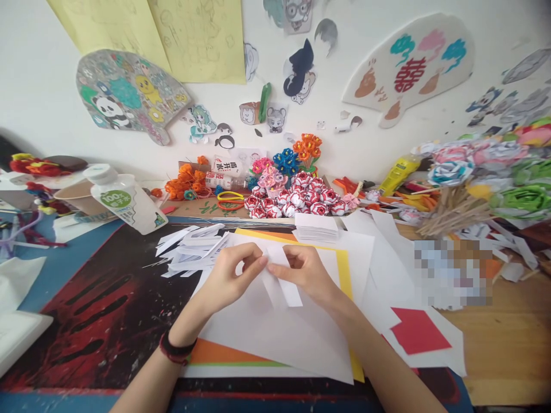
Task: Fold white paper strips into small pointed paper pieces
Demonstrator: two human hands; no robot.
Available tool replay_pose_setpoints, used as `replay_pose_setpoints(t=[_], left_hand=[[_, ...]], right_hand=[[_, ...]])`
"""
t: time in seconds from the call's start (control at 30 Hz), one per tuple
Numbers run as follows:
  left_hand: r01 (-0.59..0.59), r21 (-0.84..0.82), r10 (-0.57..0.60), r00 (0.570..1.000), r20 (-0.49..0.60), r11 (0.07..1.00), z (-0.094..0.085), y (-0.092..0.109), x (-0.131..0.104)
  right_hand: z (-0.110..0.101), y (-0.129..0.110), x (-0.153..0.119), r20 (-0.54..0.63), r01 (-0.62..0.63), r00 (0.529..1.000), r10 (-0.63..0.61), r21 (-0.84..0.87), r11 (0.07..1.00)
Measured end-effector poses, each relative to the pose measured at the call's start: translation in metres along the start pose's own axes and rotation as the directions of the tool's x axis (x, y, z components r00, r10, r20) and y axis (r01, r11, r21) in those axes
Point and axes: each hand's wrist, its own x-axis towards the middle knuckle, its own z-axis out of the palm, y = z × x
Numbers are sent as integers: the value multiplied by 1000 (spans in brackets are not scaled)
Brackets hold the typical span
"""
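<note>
Both hands meet over the sheets of paper in the middle of the table. My left hand point(235, 272) is closed, thumb and forefinger pinching the upper end of a white paper strip point(289, 289). From the other side my right hand point(307, 269) pinches the same strip, its thumb tip almost against the left one. The strip hangs toward me above a large white sheet point(275, 338). Beneath that sheet, yellow paper point(345, 275) and orange paper point(232, 354) show at the edges. Left of my hands lies a loose heap of cut white strips point(189, 246).
A stack of white paper pieces point(316, 228) sits behind my hands. Red-and-white paper roses point(297, 198) line the wall side. A white bottle point(127, 201) leans at the left. Red paper point(419, 331) lies at the right, near stick-stemmed flowers point(447, 212) and a yellow bottle point(399, 174).
</note>
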Motion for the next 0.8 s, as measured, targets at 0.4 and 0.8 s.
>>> replay_pose_setpoints(t=[0.4,0.8], left_hand=[[33,-54,-29,997,65,998,-3,-1,0],[56,-76,-46,990,130,996,-7,-6,-2]], right_hand=[[-5,3,1,180,-128,979,93,192,973],[-6,2,1,189,-121,978,85,190,974]])
